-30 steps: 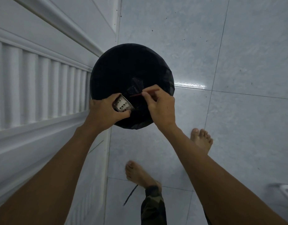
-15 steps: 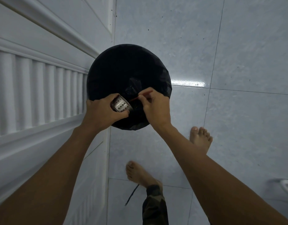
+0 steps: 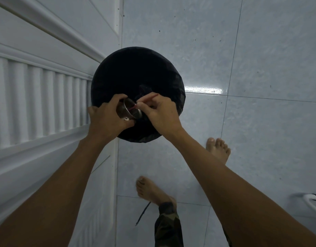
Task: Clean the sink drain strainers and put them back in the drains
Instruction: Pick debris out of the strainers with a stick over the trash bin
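My left hand (image 3: 107, 120) grips a round metal sink strainer (image 3: 127, 111), a small perforated cup, tilted on its side with its open mouth facing right. My right hand (image 3: 160, 113) pinches a thin red stick (image 3: 146, 100) whose lower end pokes into the strainer's mouth. Both hands are held over a round trash bin lined with a black bag (image 3: 135, 77) on the floor. The bin's inside is too dark to see into.
White panelled cabinet doors (image 3: 38, 104) run along the left, right beside the bin. Pale blue floor tiles (image 3: 251, 122) spread to the right. My bare feet (image 3: 218, 148) stand below the bin. A white object (image 3: 313, 202) shows at the right edge.
The strainer has been turned in my left hand: its perforated bottom faced up before, now its open mouth shows. The red stick's tip has moved into it.
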`<state>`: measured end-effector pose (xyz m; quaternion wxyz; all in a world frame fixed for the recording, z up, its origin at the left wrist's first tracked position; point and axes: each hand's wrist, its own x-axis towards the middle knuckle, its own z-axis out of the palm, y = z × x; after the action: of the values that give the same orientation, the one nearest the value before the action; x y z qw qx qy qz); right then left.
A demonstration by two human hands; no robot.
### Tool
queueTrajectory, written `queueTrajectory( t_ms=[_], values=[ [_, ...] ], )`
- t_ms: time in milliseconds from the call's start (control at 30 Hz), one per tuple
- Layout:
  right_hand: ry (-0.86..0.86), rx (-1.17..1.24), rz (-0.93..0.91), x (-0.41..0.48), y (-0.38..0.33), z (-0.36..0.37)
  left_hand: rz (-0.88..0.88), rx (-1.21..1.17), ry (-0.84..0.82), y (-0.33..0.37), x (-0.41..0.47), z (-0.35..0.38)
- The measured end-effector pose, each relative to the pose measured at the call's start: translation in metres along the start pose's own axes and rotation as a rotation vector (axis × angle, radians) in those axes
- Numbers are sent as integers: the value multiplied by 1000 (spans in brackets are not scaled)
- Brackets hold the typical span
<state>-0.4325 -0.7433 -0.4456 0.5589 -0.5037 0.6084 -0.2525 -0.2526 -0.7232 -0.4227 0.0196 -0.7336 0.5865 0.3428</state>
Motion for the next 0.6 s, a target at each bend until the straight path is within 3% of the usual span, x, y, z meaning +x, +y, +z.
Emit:
queueTrajectory(
  t_ms=[133, 267, 333, 467, 600],
  values=[
    [152, -159, 65, 1, 4, -1, -8, -50, 39, 5, -4, 1],
    [199, -317, -52, -6, 0, 1, -31, 98, 82, 4, 1, 2],
    [205, -291, -79, -10, -3, 3, -70, 137, 116, 2, 4, 1],
    [51, -132, 22, -11, 4, 10, -44, 77, 66, 1, 2, 2],
    [251, -197, 55, -7, 10, 4, -97, 68, 20, -2, -2, -1]
  ],
)
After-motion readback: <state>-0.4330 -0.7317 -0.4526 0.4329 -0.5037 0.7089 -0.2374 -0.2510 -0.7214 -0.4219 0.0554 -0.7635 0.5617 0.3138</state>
